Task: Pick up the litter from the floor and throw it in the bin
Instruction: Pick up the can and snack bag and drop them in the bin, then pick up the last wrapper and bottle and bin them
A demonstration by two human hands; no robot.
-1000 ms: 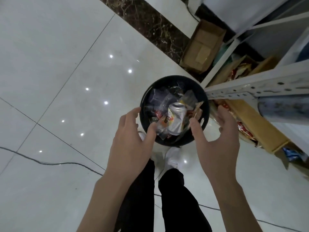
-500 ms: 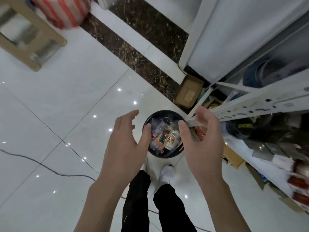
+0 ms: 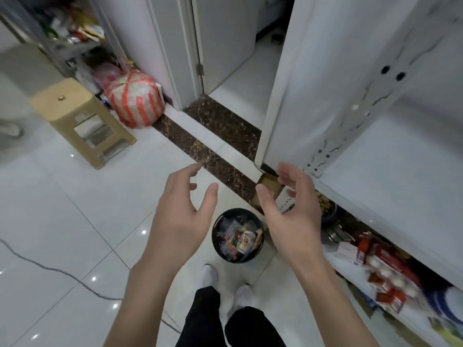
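I see my two hands held out in front of me, above the floor (image 3: pixel 75 221). My left hand (image 3: pixel 179 211) has its grip apart: the fingers are loose and a little bent, and it holds nothing. My right hand (image 3: pixel 290 211) is the same, grip apart, with nothing in it. The two hands face each other with a gap between them.

The black round bin (image 3: pixel 215 237) stands on the white floor, near my feet and low down between my hands. The litter (image 3: pixel 238 240) is inside the bin: crinkly wrappers and a small packet with red and yellow on it. My white shoes (image 3: pixel 210 274) are just beside the bin on the near side.

On the right is a white shelf rack (image 3: pixel 375 184), with red packs on its low shelf (image 3: pixel 375 261). A small cardboard box (image 3: pixel 269 182) sits on the floor past my right hand, partly hidden by it. Far on the left are a tan plastic stool (image 3: pixel 80 116) and a red and white striped bag (image 3: pixel 135 101). A dark stone strip (image 3: pixel 220 159) runs across the floor, and a thin cable (image 3: pixel 50 269) lies on the tiles on the left.
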